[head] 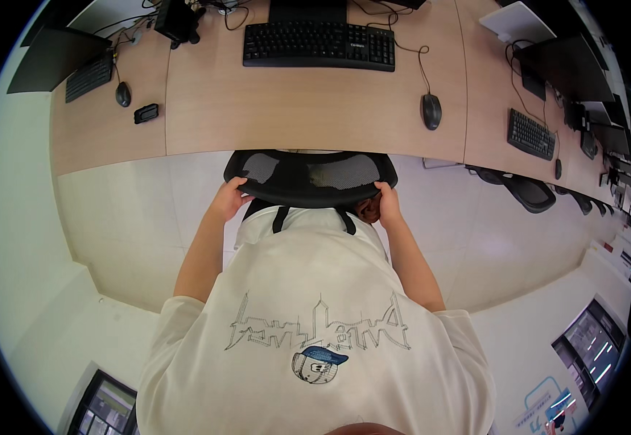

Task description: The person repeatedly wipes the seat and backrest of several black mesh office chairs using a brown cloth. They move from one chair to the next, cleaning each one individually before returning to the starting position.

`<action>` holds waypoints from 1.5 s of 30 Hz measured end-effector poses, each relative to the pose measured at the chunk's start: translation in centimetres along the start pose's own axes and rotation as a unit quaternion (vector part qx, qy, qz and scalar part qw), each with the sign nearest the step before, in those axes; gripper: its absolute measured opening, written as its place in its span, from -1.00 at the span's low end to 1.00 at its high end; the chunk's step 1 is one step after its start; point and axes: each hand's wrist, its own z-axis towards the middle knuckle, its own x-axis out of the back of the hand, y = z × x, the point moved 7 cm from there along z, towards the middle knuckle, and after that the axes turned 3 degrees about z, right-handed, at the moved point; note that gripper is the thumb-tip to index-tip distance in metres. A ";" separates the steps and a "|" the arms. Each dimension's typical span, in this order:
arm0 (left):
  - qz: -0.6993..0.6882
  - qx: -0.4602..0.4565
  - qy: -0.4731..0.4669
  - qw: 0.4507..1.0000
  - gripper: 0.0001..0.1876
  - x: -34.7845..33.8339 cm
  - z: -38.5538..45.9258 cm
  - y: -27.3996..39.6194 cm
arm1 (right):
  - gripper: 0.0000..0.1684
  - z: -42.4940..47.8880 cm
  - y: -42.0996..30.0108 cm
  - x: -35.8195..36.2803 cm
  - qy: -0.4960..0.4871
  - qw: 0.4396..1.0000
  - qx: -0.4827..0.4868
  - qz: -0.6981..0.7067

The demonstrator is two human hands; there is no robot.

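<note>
A black office chair's mesh backrest (310,176) stands against the front edge of the desk, close before my body. My left hand (232,199) grips its left end, with the thumb on the top rim. At the other end my right hand (387,202) is closed around the rim. A brown thing (369,209), too hidden to name, shows beside my right hand below the backrest. On the desk beyond the chair lie a black keyboard (318,45) and, to its right, a black corded mouse (431,112).
The wooden desk (315,109) runs across in front. To the left are a monitor (57,58), a second mouse (123,94) and a small black object (146,113). On the right stand another keyboard (531,134), a monitor (565,68) and tucked-in chairs (530,193). White walls rise behind me.
</note>
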 end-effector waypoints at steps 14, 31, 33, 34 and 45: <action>0.068 0.051 0.063 0.994 -0.62 2.4 1.3 0.2 | -0.39 -2.7 -2.0 -2.4 -0.087 0.996 0.023 -0.014; 0.733 0.023 -0.124 0.668 -0.63 5.5 5.2 -9.8 | -0.28 -21.7 20.2 7.2 -0.026 0.964 -0.108 -0.240; 0.798 -0.004 -0.158 0.582 -0.61 6.9 7.3 -10.4 | -0.52 -21.5 22.9 9.4 0.036 0.960 -0.121 -0.250; 0.812 -0.055 -0.192 0.549 -0.60 6.3 8.2 -10.2 | -0.59 -21.5 23.8 9.7 0.051 0.980 -0.125 -0.150; 0.879 0.045 -0.245 0.408 -0.64 -11.7 8.1 -14.8 | -0.55 -22.4 40.6 23.5 0.209 0.907 -0.011 0.365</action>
